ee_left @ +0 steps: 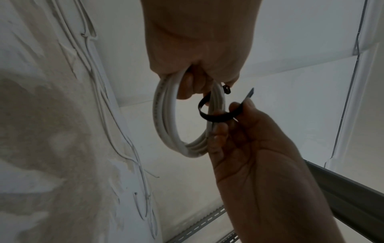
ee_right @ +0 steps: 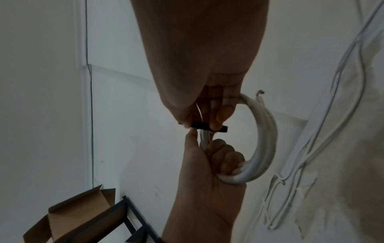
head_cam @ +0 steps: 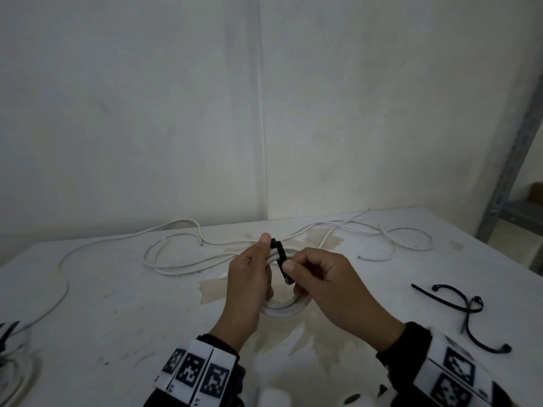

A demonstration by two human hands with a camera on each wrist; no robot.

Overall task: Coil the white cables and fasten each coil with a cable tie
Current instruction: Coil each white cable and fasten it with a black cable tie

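- Table (head_cam: 117, 289): white, matte, scuffed, with tan patches where the coating has peeled, mid-frame in the head view.
- Coil (head_cam: 282, 309): several turns of smooth, round white cable bunched into a ring, held just above the table at centre frame. In the left wrist view (ee_left: 166, 118) it hangs as a loop below your knuckles.
- Cable tie (head_cam: 282, 261): flat black plastic strap, bent around one side of the coil; in the left wrist view (ee_left: 214, 117) it curls under the bundle, its pointed tail sticking up free.
- Your left hand (head_cam: 249, 277): fingers curled through the ring, gripping the coil; thumb raised against the tie's upper end.
- Your right hand (head_cam: 329, 277): thumb and fingertips pinched on the lower stretch of the strap, other fingers curled in. Right wrist view shows the strap (ee_right: 207, 129) crossing the bundle under those fingertips.
- Loose cables (head_cam: 182, 251): thin white lines, uncoiled, in slack loops across the far half of the table.
- Spare ties (head_cam: 467, 312): black, curved, lying lower right of the head view.
- Finished coil (head_cam: 14, 374): partly visible at the lower left edge.
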